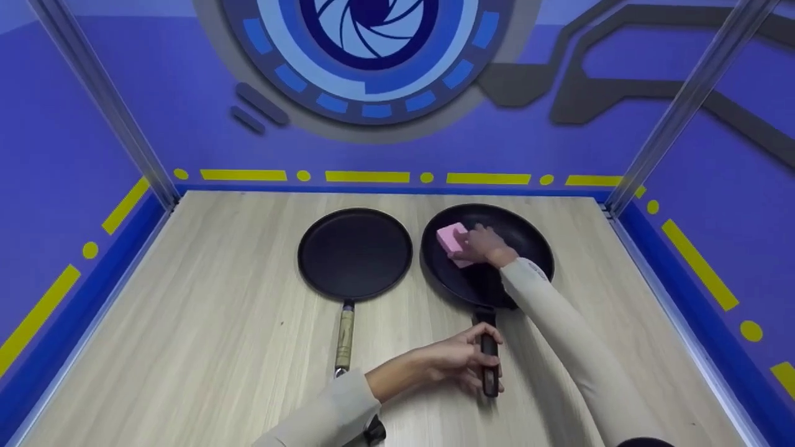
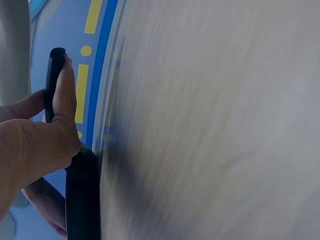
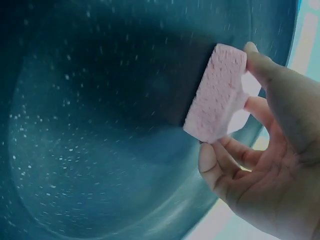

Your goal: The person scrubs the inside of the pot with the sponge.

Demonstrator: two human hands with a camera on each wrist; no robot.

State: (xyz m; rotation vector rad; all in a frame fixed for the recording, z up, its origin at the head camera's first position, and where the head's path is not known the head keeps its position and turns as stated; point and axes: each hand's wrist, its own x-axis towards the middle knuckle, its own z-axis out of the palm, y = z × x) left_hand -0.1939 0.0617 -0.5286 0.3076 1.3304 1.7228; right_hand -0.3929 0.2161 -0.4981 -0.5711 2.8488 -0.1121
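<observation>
Blue-purple walls (image 1: 155, 68) rise beyond both hands and to either side. The pale table (image 1: 217, 310) spreads widest to the left of the left hand (image 1: 456, 359); its right edge runs beyond the right sleeve (image 1: 577, 335), and its back edge lies just beyond the right hand (image 1: 484, 245).

The pan (image 1: 518, 230) lies under the right hand, its rim circling the fingers, while the sleeve crosses the rim's near right part. Inside it is the sponge (image 1: 447, 236), and pale specks show on the dark surface in the right wrist view. The griddle (image 1: 354, 254) lies flat to the left of the right hand, apart from the pan by a narrow strip of table. Its tan handle (image 1: 344, 338) points back toward the left sleeve.

The left hand is curled round the pan handle (image 1: 489, 344). The right hand pinches the sponge between thumb and fingertips; the pink block sits at the hand's left. Whether it touches the pan's floor, I cannot tell.
</observation>
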